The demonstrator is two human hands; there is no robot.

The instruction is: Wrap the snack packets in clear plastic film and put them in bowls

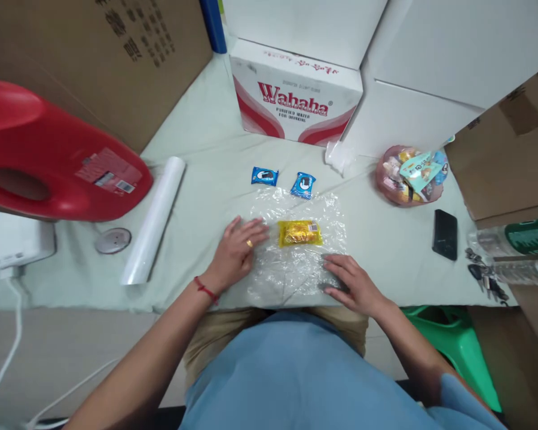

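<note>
A sheet of clear plastic film [291,275] lies crinkled on the pale green cloth before me. On it rests a yellow wrapped snack packet [300,233]. My left hand [235,251], with a ring and a red cord at the wrist, lies at the film's left edge, fingers stretched toward the packet. At the right edge of the film is my right hand [350,282], its fingers apart and fingertips on the film. Neither hand touches the packet. Two small blue packets [265,176] lie beyond the film.
A red jug [63,155], a white roll [155,218] and a white power unit [20,239] stand left. Behind is a Wahaha box [298,98]. To the right are a pink bowl of snacks [385,188], a black phone-like object [445,234], keys [486,278] and plastic bottles [526,236].
</note>
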